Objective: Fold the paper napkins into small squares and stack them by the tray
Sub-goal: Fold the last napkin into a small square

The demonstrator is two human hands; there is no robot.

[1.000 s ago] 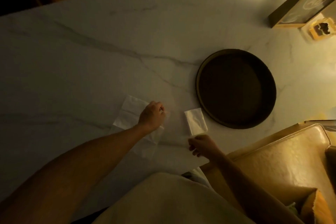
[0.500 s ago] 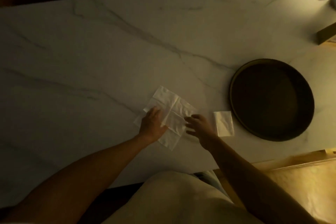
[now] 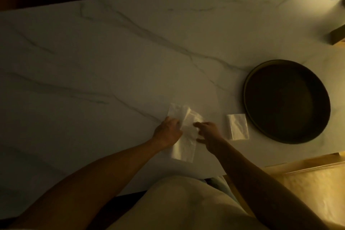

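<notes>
On the white marble-veined table (image 3: pixel 112 61), both hands work a thin white paper napkin (image 3: pixel 183 145): the left hand (image 3: pixel 169 131) presses its left edge, the right hand (image 3: pixel 209 133) pinches a fold. At three o'clock lies a small folded white napkin square (image 3: pixel 237 126), just beside the round dark tray (image 3: pixel 286 101).

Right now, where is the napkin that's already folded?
The folded napkin lies on the marble table, just left of the round tray, right of both hands.

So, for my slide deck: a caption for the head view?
Both hands fold a napkin; one folded square lies beside the tray.
</notes>
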